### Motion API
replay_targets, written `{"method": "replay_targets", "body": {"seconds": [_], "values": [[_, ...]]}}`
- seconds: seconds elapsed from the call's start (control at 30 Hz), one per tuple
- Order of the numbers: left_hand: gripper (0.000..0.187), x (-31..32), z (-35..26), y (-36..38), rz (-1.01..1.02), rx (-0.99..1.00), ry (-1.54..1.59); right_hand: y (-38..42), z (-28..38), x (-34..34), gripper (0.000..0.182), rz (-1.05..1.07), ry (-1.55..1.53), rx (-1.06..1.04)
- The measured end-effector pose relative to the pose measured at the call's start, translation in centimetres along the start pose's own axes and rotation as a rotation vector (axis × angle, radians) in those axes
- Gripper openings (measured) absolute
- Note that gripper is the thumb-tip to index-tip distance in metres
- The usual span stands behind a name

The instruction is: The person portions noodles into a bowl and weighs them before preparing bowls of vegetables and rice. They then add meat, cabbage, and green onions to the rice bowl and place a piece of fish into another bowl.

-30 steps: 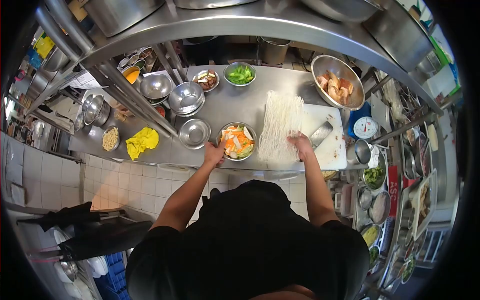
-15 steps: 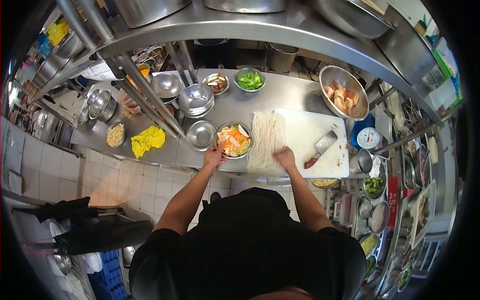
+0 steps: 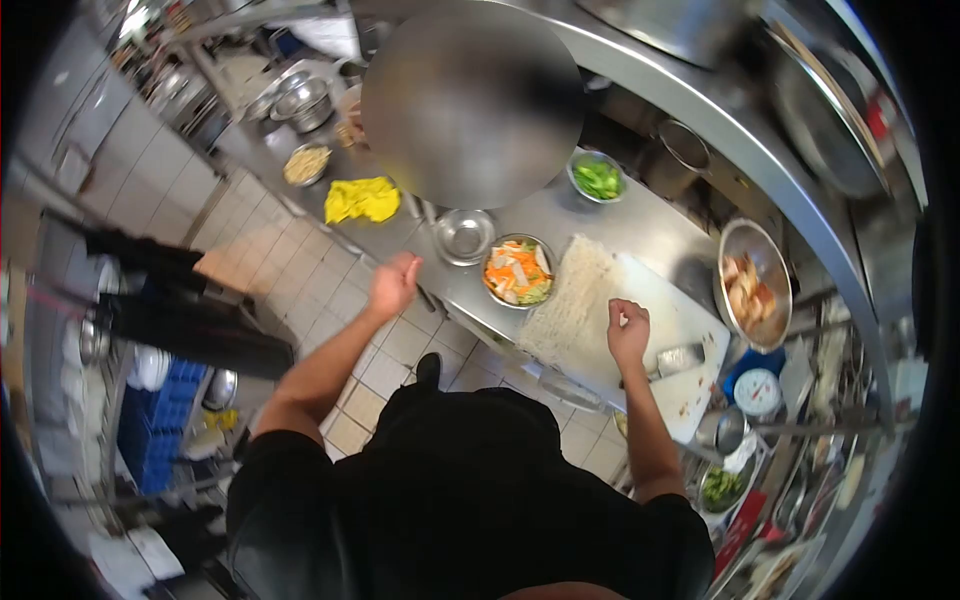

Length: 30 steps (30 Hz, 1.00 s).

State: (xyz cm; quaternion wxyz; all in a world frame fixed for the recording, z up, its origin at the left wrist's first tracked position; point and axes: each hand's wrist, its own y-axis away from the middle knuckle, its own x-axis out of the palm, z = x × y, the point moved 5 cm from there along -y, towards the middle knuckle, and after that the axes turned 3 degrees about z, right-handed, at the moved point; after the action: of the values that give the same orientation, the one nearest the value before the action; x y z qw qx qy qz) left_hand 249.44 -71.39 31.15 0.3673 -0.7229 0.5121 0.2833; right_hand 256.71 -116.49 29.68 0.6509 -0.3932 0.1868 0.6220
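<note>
My left hand is in the air off the counter's front edge, fingers closed together and nothing visible in them. Closest to it are a bare metal bowl and a metal bowl of sliced carrot and pale vegetables. My right hand hovers over the white cutting board, its fingers curled in with nothing visible held. Dry thin noodles lie flat along the board's left side. A cleaver rests on the board beside my right wrist, its handle mostly hidden behind the forearm.
A yellow cloth and a bowl of pale strips are at left. Behind stand a bowl of green vegetables and a bowl of raw meat. A scale sits at right. A blurred round patch hides the back counter.
My view has turned and shifted left. My left hand has left the vegetable bowl and moved off the counter's edge. My right hand has come away from the noodles to above the board.
</note>
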Motion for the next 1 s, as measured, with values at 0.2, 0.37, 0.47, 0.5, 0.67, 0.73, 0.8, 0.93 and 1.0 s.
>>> {"method": "replay_targets", "body": {"seconds": [0.2, 0.37, 0.47, 0.5, 0.67, 0.73, 0.8, 0.93, 1.0], "values": [[0.037, -9.5, 24.9, 9.3, -0.097, -0.543, -0.216, -0.6, 13.0, 0.9, 0.018, 0.176, -0.04, -0.524], [0.042, -6.1, 40.3, 30.4, 0.563, -1.143, -0.501, 1.0, 23.5, 10.7, 0.022, 0.363, -0.118, -0.555], [0.044, -1.7, 43.9, 39.2, 0.639, -1.3, 0.052, 2.1, 29.1, 18.3, 0.023, 0.559, -0.071, -0.663], [0.046, -1.5, 43.2, 41.2, 0.558, -1.35, 0.279, 2.7, 31.5, 21.0, 0.024, 0.641, -0.047, -0.732], [0.045, -4.7, 50.4, 44.7, 0.254, -1.083, 0.051, 4.7, 43.4, 30.8, 0.035, 0.969, 0.0, -0.81], [0.048, -10.6, 52.7, 41.8, -0.26, -1.199, 0.313, 4.8, 45.3, 35.3, 0.039, 1.007, -0.008, -0.954], [0.051, -18.9, 52.7, 35.8, -0.551, -1.09, 0.392, 4.1, 48.9, 37.5, 0.036, 0.974, -0.061, -0.869], [0.048, -39.1, 48.5, 26.4, -1.185, -0.796, 0.465, 3.2, 53.1, 41.2, 0.025, 0.914, -0.166, -0.761], [0.049, -47.8, 46.9, 27.5, -1.597, -0.684, 0.188, 2.5, 53.0, 42.8, 0.025, 0.953, -0.185, -0.712]]}}
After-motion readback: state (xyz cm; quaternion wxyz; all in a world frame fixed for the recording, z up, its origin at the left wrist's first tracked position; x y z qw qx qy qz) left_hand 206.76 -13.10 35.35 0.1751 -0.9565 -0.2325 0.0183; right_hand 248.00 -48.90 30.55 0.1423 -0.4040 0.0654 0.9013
